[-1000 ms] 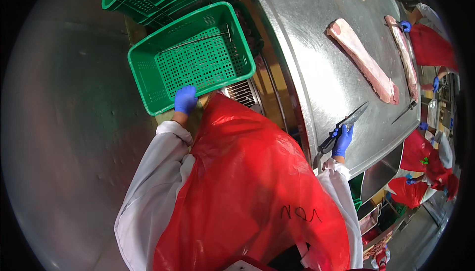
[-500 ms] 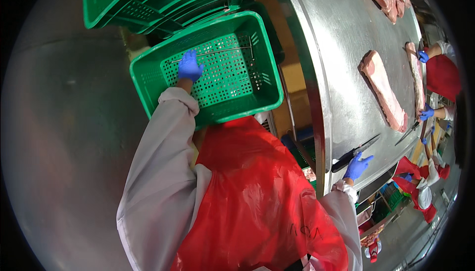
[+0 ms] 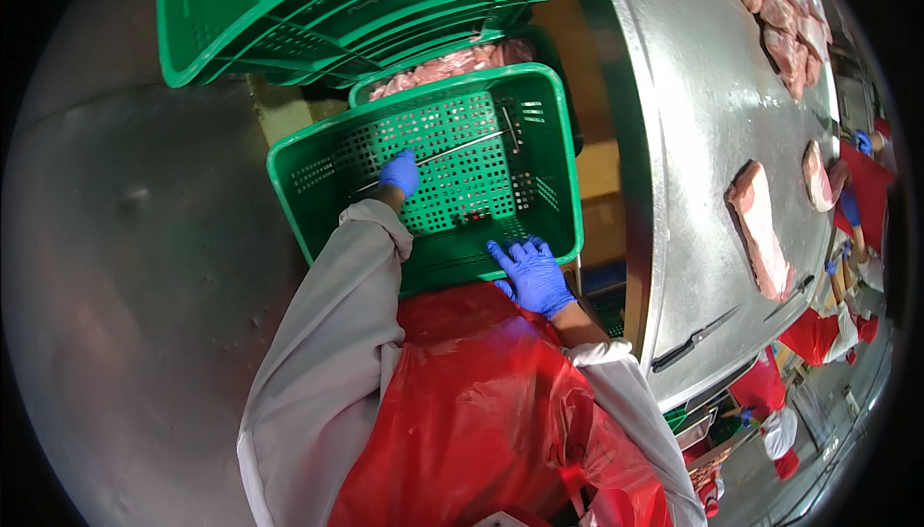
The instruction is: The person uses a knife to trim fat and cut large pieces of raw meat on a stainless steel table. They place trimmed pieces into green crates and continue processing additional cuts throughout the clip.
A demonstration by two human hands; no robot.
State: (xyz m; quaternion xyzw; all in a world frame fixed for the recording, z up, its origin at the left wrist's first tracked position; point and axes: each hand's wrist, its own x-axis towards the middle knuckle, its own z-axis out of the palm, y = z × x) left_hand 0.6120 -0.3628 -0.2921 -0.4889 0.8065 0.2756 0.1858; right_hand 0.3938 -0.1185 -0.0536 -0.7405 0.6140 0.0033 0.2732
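Knife (image 3: pixel 695 339) laid down at four o'clock, left hand (image 3: pixel 399 174) clasped a metal rod (image 3: pixel 464 149) still inside the green crate (image 3: pixel 438 257), right hand (image 3: pixel 539 280) spread.

Meat-cutting room: steel table (image 3: pixel 693 238) to right of right hand (image 3: pixel 537 280), bearing raw meat slabs (image 3: pixel 761 229) and knife (image 3: pixel 695 338); gloved, red-clad co-workers (image 3: pixel 813 336) beyond table.

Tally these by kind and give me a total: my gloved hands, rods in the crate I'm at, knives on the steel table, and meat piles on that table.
Gloved hands: 2 (left hand, right hand)
Metal rod in the green crate: 1
Knives on the steel table: 2 (near knife, far knife)
Meat pile: 1
Total: 6
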